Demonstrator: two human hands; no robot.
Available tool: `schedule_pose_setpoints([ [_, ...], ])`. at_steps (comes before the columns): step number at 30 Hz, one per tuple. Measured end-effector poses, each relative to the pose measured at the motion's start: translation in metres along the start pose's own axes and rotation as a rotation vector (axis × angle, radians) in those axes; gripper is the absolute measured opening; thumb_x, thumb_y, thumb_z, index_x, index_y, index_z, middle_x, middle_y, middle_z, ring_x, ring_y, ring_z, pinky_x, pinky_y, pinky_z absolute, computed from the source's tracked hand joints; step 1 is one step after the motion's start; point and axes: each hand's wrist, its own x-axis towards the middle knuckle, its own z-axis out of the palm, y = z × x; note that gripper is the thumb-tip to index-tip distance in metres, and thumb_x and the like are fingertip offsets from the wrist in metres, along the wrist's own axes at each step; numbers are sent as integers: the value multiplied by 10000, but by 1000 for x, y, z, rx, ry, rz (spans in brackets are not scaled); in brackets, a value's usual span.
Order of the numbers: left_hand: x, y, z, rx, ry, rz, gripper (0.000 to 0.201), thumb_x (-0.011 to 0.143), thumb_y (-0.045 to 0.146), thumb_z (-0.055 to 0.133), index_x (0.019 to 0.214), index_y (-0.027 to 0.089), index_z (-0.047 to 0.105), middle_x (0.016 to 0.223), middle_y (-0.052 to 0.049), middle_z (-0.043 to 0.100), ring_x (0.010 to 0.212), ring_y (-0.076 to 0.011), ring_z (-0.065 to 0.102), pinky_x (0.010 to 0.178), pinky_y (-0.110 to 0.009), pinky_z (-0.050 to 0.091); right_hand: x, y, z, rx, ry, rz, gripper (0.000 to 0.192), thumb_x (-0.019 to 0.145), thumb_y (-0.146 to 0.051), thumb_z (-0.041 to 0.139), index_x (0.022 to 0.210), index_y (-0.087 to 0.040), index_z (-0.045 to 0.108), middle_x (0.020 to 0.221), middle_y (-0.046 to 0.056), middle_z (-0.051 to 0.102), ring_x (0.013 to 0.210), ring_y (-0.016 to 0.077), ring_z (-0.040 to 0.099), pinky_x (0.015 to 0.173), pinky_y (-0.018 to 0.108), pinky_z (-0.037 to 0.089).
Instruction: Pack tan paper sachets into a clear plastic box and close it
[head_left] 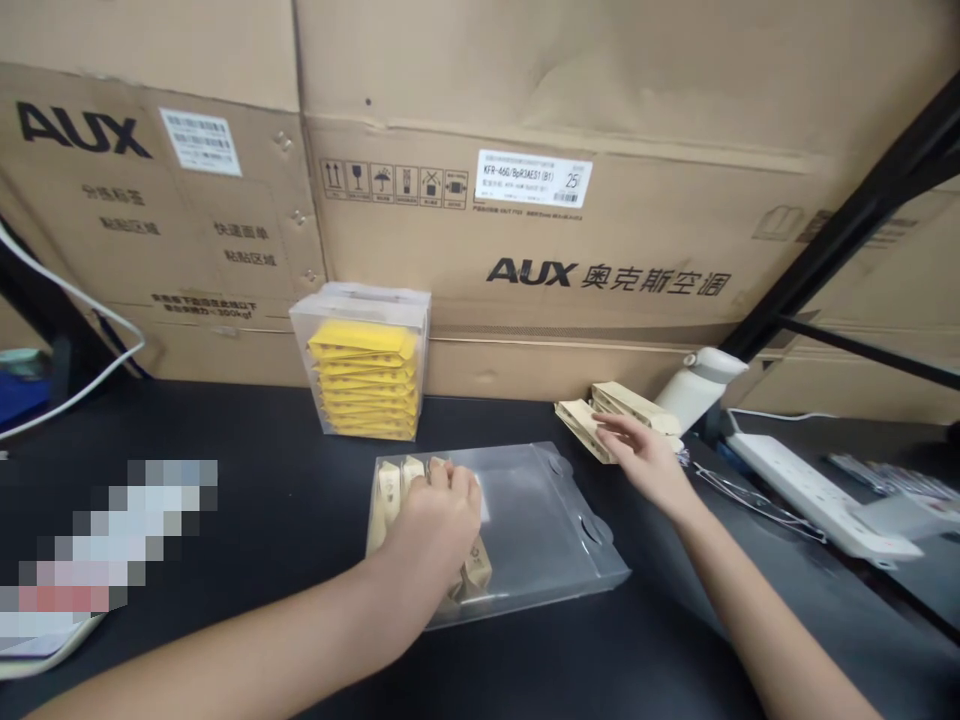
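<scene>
A clear plastic box [525,520] lies flat on the black desk [262,520], straight ahead of the person, with its open flap end toward the right. Beige sachets [394,490] are packed in a row in its left part. The left hand [439,520] rests on top of those sachets, inside the box, its fingers curled down over them and pressing on the row; whether it grips one cannot be told. The left forearm comes in from the lower left, low over the desk.

To the right and farther back, just past the box's far right corner, a loose pile of the same beige sachets [600,410] lies on the desk. The right hand [645,455] reaches out to it, palm down, fingers spread and extended, fingertips touching the near edge of the pile and closed on nothing. The two hands are well apart.

Three or four sachets show beside the left hand in the box; the rest are hidden under it. The loose pile holds about four.

A second clear box [367,365] stands upright at the back against the cardboard cartons [600,270], holding a stack of about eight yellow sachets.
</scene>
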Motion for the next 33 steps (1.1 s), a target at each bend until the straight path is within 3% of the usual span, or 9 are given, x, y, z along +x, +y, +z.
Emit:
schedule_pose_setpoints([
  [2,-1,-4,1,-11,7,20,370,802,21,550,1149,62,668,1061,-183,689,921,-288,675,711,-366,557,0,15,10,-242,50,-120,732,809,-541,612,1361,-74,497,1388,263,536,1304,386,505,1081,558,389],
  [5,-1,-10,1,-46,-16,50,422,790,14,575,1201,70,653,1113,-181,691,996,-288,674,739,-356,573,1,33,21,-394,21,-182,848,835,-488,569,1503,-57,273,1432,285,484,1306,388,507,1064,575,400],
  [9,0,-9,2,-61,-54,59,463,797,15,573,1253,67,630,1160,-189,687,1080,-309,660,777,-376,581,5,44,24,-492,20,-241,622,848,-433,540,1361,-83,496,1273,241,623,1213,377,578,1037,556,428],
  [14,1,-7,5,-64,-55,54,500,799,40,596,1299,61,598,1201,-220,667,1114,-332,644,804,-398,570,10,48,24,-480,112,-243,414,823,-417,564,1128,-149,649,1283,227,598,1217,393,556,1017,571,424],
  [18,1,-9,2,-94,-91,80,490,830,51,572,1319,87,588,1197,-218,664,1072,-312,656,738,-365,577,10,49,24,-424,151,-254,275,798,-358,549,951,-168,675,1201,207,648,1128,366,622,978,546,466],
  [23,2,-6,-6,-112,-106,38,374,803,20,588,1151,122,679,1057,-159,670,866,-231,651,616,-290,554,2,26,23,-342,236,-270,261,872,-364,499,982,-193,661,1170,162,685,1128,324,634,1000,522,461],
  [25,2,-5,-7,-141,-121,60,369,784,29,618,1130,140,681,1011,-141,661,831,-221,636,536,-254,521,-2,11,20,-273,327,-219,282,889,-421,520,972,-191,661,1081,147,709,1047,315,661,964,498,484],
  [28,-3,-4,-5,-108,-97,61,421,756,53,650,1167,147,667,1024,-143,660,857,-238,624,520,-257,518,-3,-9,8,-53,414,23,314,805,-497,647,900,-198,654,836,96,702,723,268,665,729,434,547],
  [33,-16,6,7,-54,-5,-69,526,785,59,604,1294,186,624,1202,-181,640,1001,-300,629,542,-279,530,2,-18,-23,286,162,309,293,722,-431,748,836,-180,651,606,37,622,449,157,523,420,302,419],
])
